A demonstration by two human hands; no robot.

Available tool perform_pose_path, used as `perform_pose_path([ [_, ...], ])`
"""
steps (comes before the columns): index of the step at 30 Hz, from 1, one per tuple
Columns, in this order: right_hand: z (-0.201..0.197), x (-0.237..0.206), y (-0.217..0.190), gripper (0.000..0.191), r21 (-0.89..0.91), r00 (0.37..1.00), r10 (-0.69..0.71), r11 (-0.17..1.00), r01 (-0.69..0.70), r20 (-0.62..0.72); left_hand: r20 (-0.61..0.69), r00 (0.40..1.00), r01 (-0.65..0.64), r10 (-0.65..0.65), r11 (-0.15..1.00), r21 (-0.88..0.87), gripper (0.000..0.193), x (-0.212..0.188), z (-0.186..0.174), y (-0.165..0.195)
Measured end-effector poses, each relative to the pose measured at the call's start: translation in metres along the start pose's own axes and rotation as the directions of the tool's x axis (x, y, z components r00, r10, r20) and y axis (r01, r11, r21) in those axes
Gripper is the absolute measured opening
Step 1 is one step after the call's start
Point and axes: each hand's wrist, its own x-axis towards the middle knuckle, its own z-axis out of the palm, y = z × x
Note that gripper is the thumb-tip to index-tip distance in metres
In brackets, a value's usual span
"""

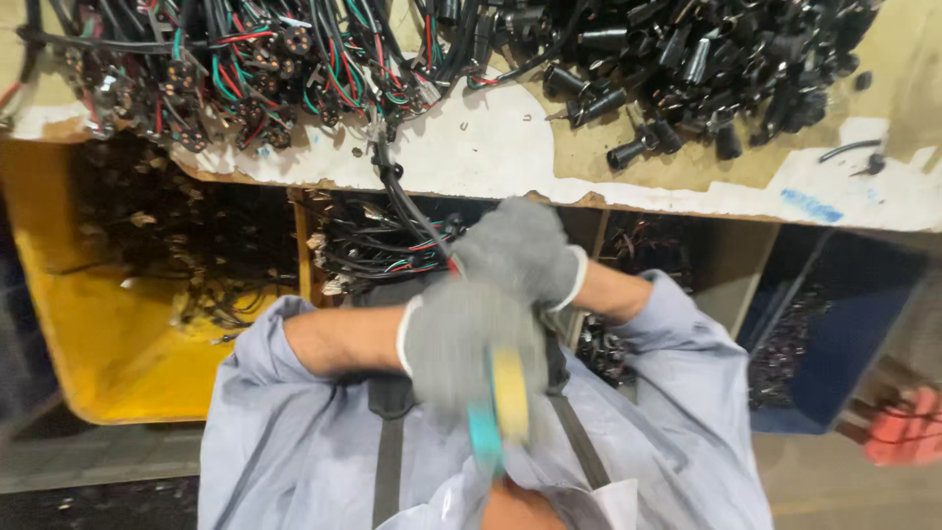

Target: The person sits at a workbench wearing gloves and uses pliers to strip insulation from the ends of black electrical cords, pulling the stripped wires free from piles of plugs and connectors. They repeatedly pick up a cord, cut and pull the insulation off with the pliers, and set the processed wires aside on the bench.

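Note:
Both hands wear grey knit gloves and meet just below the bench edge. My right hand (pixel 518 250) is closed around a black cable (pixel 395 191) that runs up onto the bench; red and green wires show at its lower end by the glove. My left hand (pixel 459 345), blurred with motion, sits just under the right one and grips a blurred yellow and teal object (pixel 500 407), possibly a roll or a tool. Light blue sleeves cover both of my arms.
The worn white and tan bench top (pixel 510 157) carries a tangle of wired connectors (pixel 235 59) at the left and a heap of black plugs (pixel 706 59) at the right. Below stand a yellow bin (pixel 98 334), a compartment of wire harnesses (pixel 373 245) and a blue bin (pixel 844 334).

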Motion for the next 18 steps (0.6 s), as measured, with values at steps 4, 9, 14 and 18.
perform_pose_path([
  [4,-0.01,-0.01,0.015,0.029,0.33,0.964,0.258,0.917,-0.225,-0.058,-0.53,0.829,0.31,-0.18,0.936,0.167,0.011,0.0,-0.069,0.018],
  [9,-0.011,-0.024,0.013,0.066,0.416,0.893,0.435,0.837,-0.356,-0.111,-0.698,0.538,0.759,-0.472,0.632,0.158,0.007,0.028,-0.099,0.037],
  [14,-0.009,-0.021,0.006,0.084,0.395,0.929,0.356,0.872,-0.291,-0.103,-0.57,0.486,0.783,-0.662,0.619,-0.051,0.014,0.042,-0.074,0.011],
  [18,-0.007,-0.014,0.004,0.078,0.242,0.924,0.372,0.907,-0.344,-0.082,-0.518,0.439,0.824,-0.734,0.559,-0.093,0.015,0.029,-0.078,0.012],
])
